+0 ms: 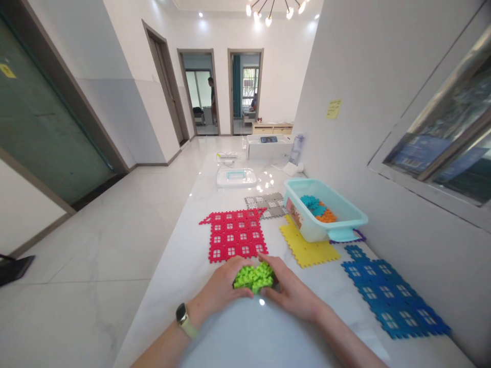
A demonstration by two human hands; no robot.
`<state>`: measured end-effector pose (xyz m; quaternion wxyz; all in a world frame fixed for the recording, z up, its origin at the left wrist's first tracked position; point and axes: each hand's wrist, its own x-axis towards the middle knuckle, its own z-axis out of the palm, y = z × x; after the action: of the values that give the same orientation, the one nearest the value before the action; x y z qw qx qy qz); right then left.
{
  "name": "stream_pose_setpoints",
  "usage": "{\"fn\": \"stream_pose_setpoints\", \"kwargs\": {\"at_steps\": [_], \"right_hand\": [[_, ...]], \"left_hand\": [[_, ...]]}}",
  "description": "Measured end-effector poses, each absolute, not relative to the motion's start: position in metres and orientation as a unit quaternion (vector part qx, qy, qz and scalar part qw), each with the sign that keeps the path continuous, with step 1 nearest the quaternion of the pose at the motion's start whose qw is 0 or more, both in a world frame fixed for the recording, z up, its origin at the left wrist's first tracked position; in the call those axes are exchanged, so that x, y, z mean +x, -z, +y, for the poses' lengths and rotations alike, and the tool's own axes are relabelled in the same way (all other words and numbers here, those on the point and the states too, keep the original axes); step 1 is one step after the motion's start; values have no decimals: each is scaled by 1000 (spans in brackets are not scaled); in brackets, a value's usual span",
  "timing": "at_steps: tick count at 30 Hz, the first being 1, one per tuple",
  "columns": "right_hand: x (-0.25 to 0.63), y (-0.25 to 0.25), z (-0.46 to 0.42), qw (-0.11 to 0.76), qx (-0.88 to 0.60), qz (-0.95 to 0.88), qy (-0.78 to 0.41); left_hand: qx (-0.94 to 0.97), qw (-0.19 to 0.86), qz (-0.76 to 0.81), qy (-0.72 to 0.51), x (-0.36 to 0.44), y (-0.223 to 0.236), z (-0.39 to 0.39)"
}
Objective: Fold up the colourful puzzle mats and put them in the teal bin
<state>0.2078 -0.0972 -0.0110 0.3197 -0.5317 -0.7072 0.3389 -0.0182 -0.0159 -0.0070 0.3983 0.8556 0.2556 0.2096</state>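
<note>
Both hands on the bench (245,340), the left hand (219,287) with a smartwatch (183,320) on its wrist and the right hand (292,289), each grip closed from its own side around a green clump of interlocking plastic pieces (254,277), which sits at the near end of the white marble top, partly hidden by the fingers. Directly ahead, just beyond the clump and nearly touching it, lies a flat red house-shaped panel (233,236). Its roof tip reaches a grey panel (266,204) further on. Right of the red one is a yellow panel (307,248), its far part under a teal plastic tub (326,209) holding teal and orange pieces (318,208). A purple piece (359,235) pokes out beside the tub. A big blue panel (393,296) lies right of the right hand, well apart. Further along the bench are a white tray (236,177), a white box (268,146) and a clear bottle (296,149). Two other people (210,99) are far off through the doorways, not at the bench.
</note>
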Motion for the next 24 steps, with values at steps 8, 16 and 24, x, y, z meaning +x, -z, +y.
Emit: {"fn": "stream_pose_setpoints", "kwargs": {"at_steps": [8,16,24], "right_hand": [[195,7,-97,343,-494,-724,-336],[198,11,-97,330,-533,-703,-337],[195,7,-102,300,-509,-731,-340]], "left_hand": [[868,352,276,-216,-11,7,-22],[850,335,329,-239,-11,14,-24],[833,374,325,-247,-12,12,-23]]}}
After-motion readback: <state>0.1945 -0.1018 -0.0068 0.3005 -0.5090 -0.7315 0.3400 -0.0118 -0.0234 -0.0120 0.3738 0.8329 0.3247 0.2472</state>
